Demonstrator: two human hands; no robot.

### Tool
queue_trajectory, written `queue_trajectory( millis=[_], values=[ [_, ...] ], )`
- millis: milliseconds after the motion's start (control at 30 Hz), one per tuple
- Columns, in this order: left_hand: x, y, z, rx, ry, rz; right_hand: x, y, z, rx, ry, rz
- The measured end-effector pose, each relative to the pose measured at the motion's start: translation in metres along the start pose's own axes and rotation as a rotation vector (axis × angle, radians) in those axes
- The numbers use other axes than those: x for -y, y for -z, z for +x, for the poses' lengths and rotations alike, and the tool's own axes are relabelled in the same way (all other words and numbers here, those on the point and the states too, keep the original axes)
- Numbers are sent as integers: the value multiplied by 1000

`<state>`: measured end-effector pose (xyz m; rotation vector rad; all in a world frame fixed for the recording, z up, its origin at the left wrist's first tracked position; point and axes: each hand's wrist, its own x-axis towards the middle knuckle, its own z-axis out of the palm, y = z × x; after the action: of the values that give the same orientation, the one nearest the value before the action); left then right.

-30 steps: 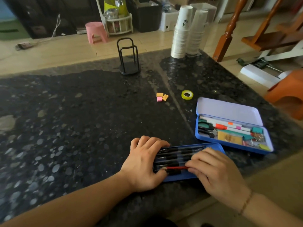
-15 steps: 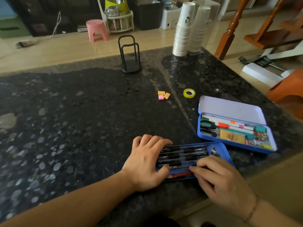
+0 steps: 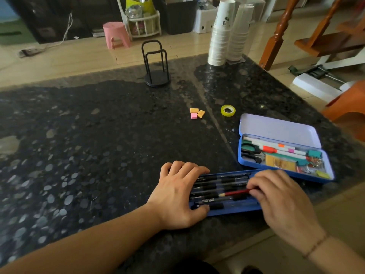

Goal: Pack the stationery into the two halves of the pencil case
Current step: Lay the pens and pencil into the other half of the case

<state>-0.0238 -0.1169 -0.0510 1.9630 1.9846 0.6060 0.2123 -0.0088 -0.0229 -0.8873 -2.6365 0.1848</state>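
A shallow blue pencil-case tray [image 3: 233,211] lies at the table's near edge with several black pens in a row. My left hand [image 3: 175,196] rests on its left end, fingers across the pens and thumb against the front rim. My right hand [image 3: 280,202] covers the right end and pinches a red pencil [image 3: 235,193], which lies across the pens with its tip pointing left. The other half, a blue tin [image 3: 276,128] with its lid up, sits behind to the right and holds scissors, markers, binder clips and sticky notes.
Three small erasers [image 3: 196,113] and a yellow tape roll [image 3: 228,110] lie loose mid-table. A black wire stand [image 3: 156,64] and stacks of paper cups [image 3: 221,36] stand at the far edge. The table edge runs just right of the tin.
The red pencil has moved from the tray's front rim up onto the pens. My right hand shifted back and left with it. My left hand stayed put.
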Motion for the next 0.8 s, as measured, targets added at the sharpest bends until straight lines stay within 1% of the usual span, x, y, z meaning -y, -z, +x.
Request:
queue_trajectory(
  millis=[67, 133, 200, 300, 433, 500, 600, 700, 767, 800],
  values=[
    [0, -1, 1, -2, -2, 14, -6, 5, -4, -4, -49, 21],
    [1, -1, 1, 0, 0, 16, -8, 6, -10, 42, -55, 17],
    [1, -1, 1, -1, 1, 12, -7, 6, -16, 90, -32, 11],
    [1, -1, 1, -8, -1, 10, -6, 8, -20, 73, 22, 1],
    [0, 0, 1, -11, -1, 2, 3, 3, -20, 97, 83, 27],
    [1, 0, 0, -7, -3, -7, 9, -1, -20, 125, 44, 90],
    [0, 1, 0, -10, -5, -9, 11, -1, -22, 102, 3, 167],
    [-1, 1, 0, -7, -3, 12, 1, 6, -22, 87, -113, 72],
    [-1, 0, 0, -8, -3, 41, -3, 11, -17, 162, -216, -24],
    [-2, 0, 0, -4, -5, 56, -3, 11, -15, 205, -222, -59]
  ],
)
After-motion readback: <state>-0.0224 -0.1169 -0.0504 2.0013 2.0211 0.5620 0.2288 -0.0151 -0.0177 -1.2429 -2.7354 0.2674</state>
